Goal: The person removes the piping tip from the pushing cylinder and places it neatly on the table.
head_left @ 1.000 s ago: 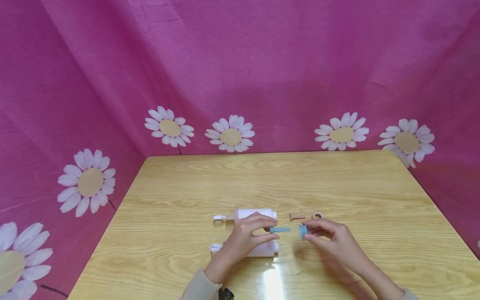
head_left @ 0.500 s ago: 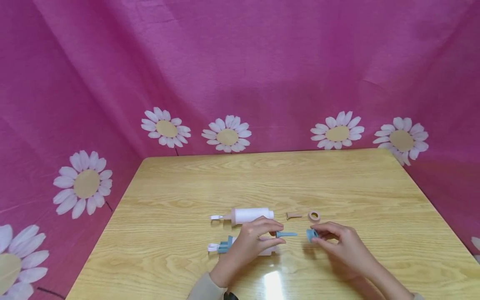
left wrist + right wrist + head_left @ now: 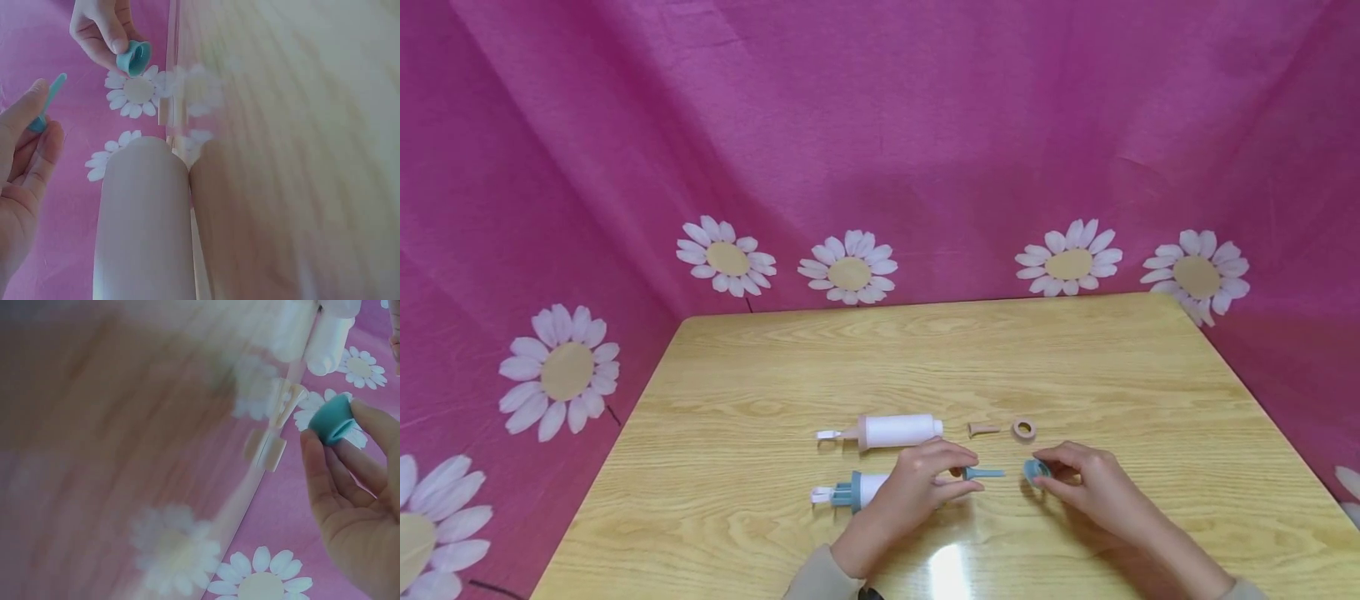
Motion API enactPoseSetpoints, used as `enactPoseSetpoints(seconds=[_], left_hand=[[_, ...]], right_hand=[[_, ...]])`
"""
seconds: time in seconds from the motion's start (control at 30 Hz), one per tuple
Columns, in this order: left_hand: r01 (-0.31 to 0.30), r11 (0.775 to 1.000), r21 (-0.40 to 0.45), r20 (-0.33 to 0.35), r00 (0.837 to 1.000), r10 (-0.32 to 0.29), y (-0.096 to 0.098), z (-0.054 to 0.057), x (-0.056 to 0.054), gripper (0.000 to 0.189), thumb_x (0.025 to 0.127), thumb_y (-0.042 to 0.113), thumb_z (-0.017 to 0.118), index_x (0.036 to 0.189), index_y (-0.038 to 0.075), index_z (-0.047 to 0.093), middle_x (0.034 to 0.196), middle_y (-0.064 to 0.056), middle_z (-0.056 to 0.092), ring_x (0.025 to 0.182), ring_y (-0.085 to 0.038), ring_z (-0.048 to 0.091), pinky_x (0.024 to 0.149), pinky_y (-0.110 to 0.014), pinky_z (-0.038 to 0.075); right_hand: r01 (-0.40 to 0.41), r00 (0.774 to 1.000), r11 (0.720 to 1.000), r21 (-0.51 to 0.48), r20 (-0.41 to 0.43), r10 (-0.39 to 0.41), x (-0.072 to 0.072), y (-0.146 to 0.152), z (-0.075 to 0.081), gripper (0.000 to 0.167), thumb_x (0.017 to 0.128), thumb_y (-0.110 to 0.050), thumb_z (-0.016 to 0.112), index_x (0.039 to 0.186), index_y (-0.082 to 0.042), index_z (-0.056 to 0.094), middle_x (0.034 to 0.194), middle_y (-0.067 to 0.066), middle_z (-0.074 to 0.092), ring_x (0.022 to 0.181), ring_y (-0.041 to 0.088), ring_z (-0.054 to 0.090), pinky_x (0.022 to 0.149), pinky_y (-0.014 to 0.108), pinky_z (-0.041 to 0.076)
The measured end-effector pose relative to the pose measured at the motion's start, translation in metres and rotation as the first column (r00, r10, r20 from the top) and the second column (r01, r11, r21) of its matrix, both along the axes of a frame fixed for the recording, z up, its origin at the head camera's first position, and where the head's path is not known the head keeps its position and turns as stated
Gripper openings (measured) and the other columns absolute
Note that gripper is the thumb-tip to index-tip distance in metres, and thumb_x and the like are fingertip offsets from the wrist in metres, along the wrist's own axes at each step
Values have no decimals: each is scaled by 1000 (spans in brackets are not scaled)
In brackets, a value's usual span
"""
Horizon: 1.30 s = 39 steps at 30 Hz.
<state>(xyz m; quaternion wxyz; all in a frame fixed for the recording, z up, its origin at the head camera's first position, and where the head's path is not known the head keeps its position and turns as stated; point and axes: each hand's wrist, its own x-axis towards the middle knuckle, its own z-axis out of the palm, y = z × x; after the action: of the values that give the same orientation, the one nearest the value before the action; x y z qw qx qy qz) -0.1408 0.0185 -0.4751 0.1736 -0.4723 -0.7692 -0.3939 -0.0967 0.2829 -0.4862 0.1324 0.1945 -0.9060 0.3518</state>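
My left hand pinches a small blue tapered stem piece with a flared end, its thin tip pointing right. My right hand holds a blue ring-shaped cap between thumb and fingers, a short gap away from the stem. In the right wrist view the cap appears tilted, its rim partly covered by the fingertips. A white cylinder with a blue collar lies below my left hand, which hides its right part. Beyond it is a matching white cylinder with a beige collar.
A beige stem piece and a beige ring lie on the wooden table, just past the hands. Pink cloth with printed daisies hangs around the back and sides.
Both hands have shifted right over the table, uncovering the blue collar and more of the beige-collared cylinder. The blue cap has been turned, so its opening shows more.
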Motion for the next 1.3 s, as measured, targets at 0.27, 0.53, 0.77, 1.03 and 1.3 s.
enactPoseSetpoints(seconds=[0.27, 0.53, 0.77, 1.03, 1.3], left_hand=[[-7, 990, -143, 87, 996, 20, 10, 3, 6, 22, 81, 21, 78, 97, 6, 74, 94, -4, 75, 83, -10, 66, 81, -5, 49], [-51, 942, -330, 117, 989, 95, 25, 3, 9, 18, 84, 25, 76, 94, 10, 74, 91, 1, 73, 80, -1, 60, 73, 1, 43], [-98, 897, -430, 96, 984, 153, 37, -1, 8, 17, 87, 25, 73, 93, 9, 74, 90, 2, 71, 82, -2, 60, 73, -3, 45], [-131, 859, -495, 44, 984, 175, 48, -3, 7, 22, 89, 30, 70, 76, 13, 67, 74, 6, 60, 68, 1, 47, 60, -5, 37], [-218, 788, -576, -93, 975, 201, 58, -7, 6, 25, 82, 34, 77, 71, 14, 66, 67, 6, 57, 62, -2, 47, 55, -8, 37]], right_hand=[[-28, 998, 992, 126, 54, 22, -4, 7, -1, 23, 78, -11, 80, 96, 1, 72, 82, -5, 67, 72, -8, 54, 58, 16, 51], [-52, 995, 972, 228, 93, 32, -4, 7, -3, 19, 80, -16, 79, 93, -6, 72, 79, -9, 63, 70, -7, 46, 57, 16, 43], [-63, 995, 957, 283, 96, 37, -3, 6, -1, 18, 80, -16, 78, 94, -7, 71, 82, -9, 61, 72, -6, 45, 59, 16, 43], [-62, 998, 952, 300, 44, 52, -4, 6, -4, 20, 79, -18, 80, 93, -8, 71, 83, -8, 63, 74, -4, 52, 61, 19, 49], [-56, 998, 952, 300, 27, 50, -2, 8, -4, 20, 78, -17, 79, 93, -8, 70, 84, -7, 65, 76, 0, 57, 64, 22, 52]])
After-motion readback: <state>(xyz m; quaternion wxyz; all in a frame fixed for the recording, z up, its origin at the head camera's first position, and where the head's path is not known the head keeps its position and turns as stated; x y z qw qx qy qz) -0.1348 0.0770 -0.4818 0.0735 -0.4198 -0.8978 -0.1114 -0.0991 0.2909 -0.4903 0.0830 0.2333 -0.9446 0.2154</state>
